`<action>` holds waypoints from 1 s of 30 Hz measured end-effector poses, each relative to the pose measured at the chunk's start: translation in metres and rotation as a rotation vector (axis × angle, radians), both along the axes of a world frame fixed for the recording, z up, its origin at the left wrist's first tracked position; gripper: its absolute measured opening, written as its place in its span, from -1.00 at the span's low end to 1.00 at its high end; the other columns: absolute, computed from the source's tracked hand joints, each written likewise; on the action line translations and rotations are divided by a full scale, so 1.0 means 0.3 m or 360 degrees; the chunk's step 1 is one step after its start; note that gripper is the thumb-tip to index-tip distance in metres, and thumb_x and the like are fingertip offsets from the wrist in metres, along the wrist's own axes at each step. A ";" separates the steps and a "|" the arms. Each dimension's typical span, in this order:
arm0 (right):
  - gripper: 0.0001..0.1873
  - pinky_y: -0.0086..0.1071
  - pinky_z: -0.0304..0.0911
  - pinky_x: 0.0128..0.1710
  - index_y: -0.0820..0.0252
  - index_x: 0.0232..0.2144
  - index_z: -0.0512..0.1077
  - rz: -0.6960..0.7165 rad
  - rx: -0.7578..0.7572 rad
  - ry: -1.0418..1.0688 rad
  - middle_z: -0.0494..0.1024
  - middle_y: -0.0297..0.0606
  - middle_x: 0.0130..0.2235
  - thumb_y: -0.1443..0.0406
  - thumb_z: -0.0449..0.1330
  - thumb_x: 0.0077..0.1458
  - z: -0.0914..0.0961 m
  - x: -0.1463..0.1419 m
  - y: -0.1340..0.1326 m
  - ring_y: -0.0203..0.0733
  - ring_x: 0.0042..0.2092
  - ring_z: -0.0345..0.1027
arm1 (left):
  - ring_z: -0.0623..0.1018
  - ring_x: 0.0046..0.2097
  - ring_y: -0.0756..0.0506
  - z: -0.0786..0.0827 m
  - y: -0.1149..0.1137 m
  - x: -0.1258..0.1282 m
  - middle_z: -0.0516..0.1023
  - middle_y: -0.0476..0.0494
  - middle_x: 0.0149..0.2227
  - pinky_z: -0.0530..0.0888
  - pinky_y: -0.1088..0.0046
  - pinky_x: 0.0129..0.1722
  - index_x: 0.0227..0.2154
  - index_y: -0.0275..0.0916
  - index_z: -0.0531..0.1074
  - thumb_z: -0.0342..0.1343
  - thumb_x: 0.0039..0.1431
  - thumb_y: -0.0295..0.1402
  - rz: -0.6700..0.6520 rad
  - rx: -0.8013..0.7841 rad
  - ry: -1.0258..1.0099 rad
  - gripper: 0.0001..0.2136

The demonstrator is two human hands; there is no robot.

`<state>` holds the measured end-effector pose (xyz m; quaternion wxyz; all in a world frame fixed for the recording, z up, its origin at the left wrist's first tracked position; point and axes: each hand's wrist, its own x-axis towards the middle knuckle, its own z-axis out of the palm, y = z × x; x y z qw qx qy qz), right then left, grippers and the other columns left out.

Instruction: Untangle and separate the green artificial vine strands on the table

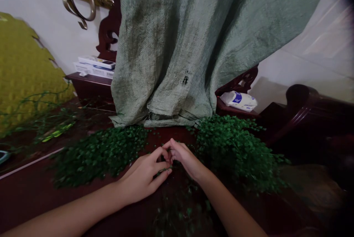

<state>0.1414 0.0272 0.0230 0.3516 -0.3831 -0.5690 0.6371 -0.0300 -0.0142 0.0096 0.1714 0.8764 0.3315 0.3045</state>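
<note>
Seemingly midway, the left hand and right hand pinch one thin green sprig with narrow fingers between two leafy piles on the dark surface, more loose sprigs lying nearer.

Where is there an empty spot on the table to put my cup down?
Bare dark table shows at the near left, between the left forearm and the left leaf pile. It is crowded in the middle, where both hands meet, and on the right under the right leaf pile.

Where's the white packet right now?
In the head view, the white packet lies right of centre on a dark ledge, beside the green cloth, above the right leaf pile.
</note>
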 end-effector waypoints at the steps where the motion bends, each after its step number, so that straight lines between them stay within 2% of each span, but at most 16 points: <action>1: -0.44 -0.44 0.14 -0.45 0.23 -0.35 0.46 0.0007 -0.0006 0.0014 0.42 -0.35 -0.49 -0.16 0.10 0.07 -0.002 0.001 0.001 -0.33 -0.48 0.27 | 0.46 -0.19 -0.06 0.000 0.002 0.001 0.35 -0.13 -0.12 0.43 0.40 -0.18 -0.24 -0.18 0.48 -0.06 0.32 -0.35 -0.0005 -0.0035 -0.0036 -0.81; 7: -0.40 -0.42 0.14 -0.45 0.25 -0.33 0.51 0.0075 0.0013 -0.0039 0.45 -0.31 -0.48 -0.16 0.04 0.11 -0.021 0.000 0.007 -0.32 -0.48 0.27 | 0.44 -0.25 -0.03 -0.006 0.037 0.000 0.39 -0.04 -0.33 0.37 0.45 -0.17 -0.44 -0.23 0.47 -0.08 0.35 -0.31 -0.0008 -0.0429 -0.0567 -0.70; 11: -0.39 -0.43 0.12 -0.48 0.24 -0.25 0.53 0.0139 0.0074 -0.0059 0.42 -0.32 -0.49 -0.16 0.03 0.11 -0.034 -0.003 0.011 -0.32 -0.51 0.30 | 0.40 -0.24 -0.06 -0.008 0.050 -0.003 0.39 -0.03 -0.40 0.33 0.40 -0.11 -0.49 -0.23 0.45 -0.13 0.37 -0.25 0.0117 -0.0506 -0.0651 -0.63; 14: -0.37 -0.43 0.13 -0.48 0.23 -0.14 0.51 0.0182 0.0078 -0.0046 0.41 -0.33 -0.47 -0.16 0.02 0.12 -0.031 -0.002 0.012 -0.33 -0.51 0.32 | 0.37 -0.28 -0.05 -0.002 0.043 -0.003 0.37 -0.06 -0.32 0.34 0.43 -0.24 -0.38 -0.24 0.46 -0.20 0.39 -0.20 0.0164 -0.0590 -0.0758 -0.62; 17: -0.41 -0.43 0.14 -0.48 0.21 -0.04 0.46 0.0210 0.0094 -0.0033 0.45 -0.29 -0.36 -0.11 0.03 0.15 -0.013 0.004 0.004 -0.35 -0.49 0.33 | 0.35 -0.30 -0.05 0.004 0.032 -0.003 0.33 -0.09 -0.26 0.34 0.43 -0.30 -0.29 -0.24 0.45 -0.24 0.39 -0.17 0.0136 -0.0647 -0.0878 -0.61; 20: -0.47 -0.44 0.16 -0.42 0.14 0.06 0.37 0.0276 0.0222 -0.0115 0.46 -0.30 -0.26 0.05 0.22 0.08 0.007 0.013 -0.009 -0.37 -0.43 0.31 | 0.36 -0.19 -0.10 0.002 0.025 -0.007 0.29 -0.13 -0.18 0.35 0.37 -0.19 -0.13 -0.20 0.44 -0.28 0.39 -0.15 0.0136 -0.0578 -0.0900 -0.60; 23: -0.30 -0.45 0.16 -0.40 0.08 0.12 0.30 0.0378 0.0348 -0.0225 0.43 -0.29 -0.15 0.24 0.39 -0.09 0.016 0.018 -0.019 -0.40 -0.39 0.29 | 0.34 -0.08 -0.13 -0.010 0.020 -0.011 0.24 -0.14 -0.05 0.36 0.31 -0.09 0.10 -0.08 0.31 -0.32 0.39 -0.11 0.0230 -0.0563 -0.0912 -0.58; 26: -0.19 -0.46 0.17 -0.41 0.05 0.18 0.21 0.0417 0.0355 -0.0248 0.40 -0.28 -0.12 0.30 0.41 -0.12 0.013 0.019 -0.019 -0.41 -0.38 0.30 | 0.31 0.00 -0.13 -0.026 0.017 -0.010 0.21 -0.10 0.00 0.33 0.28 0.02 0.21 0.03 0.16 -0.36 0.39 -0.09 0.0318 -0.0570 -0.0907 -0.57; 30: -0.18 -0.46 0.18 -0.39 0.04 0.21 0.17 0.0461 0.0323 -0.0221 0.38 -0.29 -0.13 0.33 0.38 -0.09 0.005 0.020 -0.015 -0.42 -0.38 0.29 | 0.24 0.12 -0.12 -0.042 0.016 -0.006 0.20 -0.07 0.05 0.23 0.26 0.14 0.23 0.07 0.08 -0.37 0.40 -0.13 0.0366 -0.0499 -0.0903 -0.60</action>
